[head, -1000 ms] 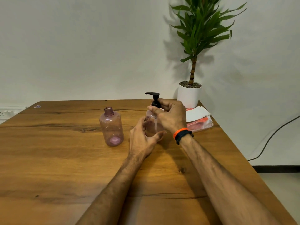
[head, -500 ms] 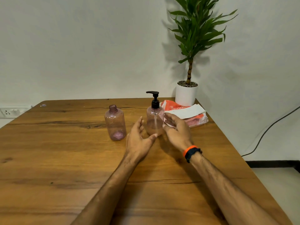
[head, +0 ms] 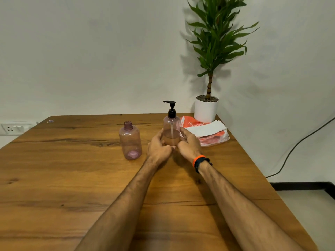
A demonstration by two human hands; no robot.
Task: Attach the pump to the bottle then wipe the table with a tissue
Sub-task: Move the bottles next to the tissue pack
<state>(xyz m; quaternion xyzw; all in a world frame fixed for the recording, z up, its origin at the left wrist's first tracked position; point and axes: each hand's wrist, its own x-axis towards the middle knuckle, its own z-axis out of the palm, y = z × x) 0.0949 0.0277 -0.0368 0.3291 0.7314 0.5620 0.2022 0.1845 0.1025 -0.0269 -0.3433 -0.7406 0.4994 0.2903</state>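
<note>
I hold the bottle (head: 171,132) between both hands at the far right of the table (head: 54,178). My left hand (head: 158,148) wraps its curled fingers round the lower left side of the bottle. My right hand (head: 188,144) curls round the lower right side, thumb toward me. Both hands grasp the bottle; neither touches the pump (head: 171,108).

Step in hand: the pump stands seated in the neck of the bottle, so I judge the attaching step complete or in its final check. Whether the collar is fully tight cannot be told from this view.

Orientation: the bottle stands upright on the table, its long axis vertical. The pump nozzle points left. A layer of liquid fills the lower part of the bottle.

Next move, as I judge it: release both hands from the bottle, leave it upright, and reach right and far for a tissue. The white tissue (head: 206,128) lies on top of the orange packet (head: 213,137), just right of the bottle and touching my right fingertips or nearly so. The pull calls for a light pinch on one sheet only, with the packet kept in place.

A second bottle (head: 130,141), without pump and open at the neck, stands upright to the left, near my left hand but apart from it. A potted plant (head: 206,110) stands at the far right corner, behind the packet
</note>
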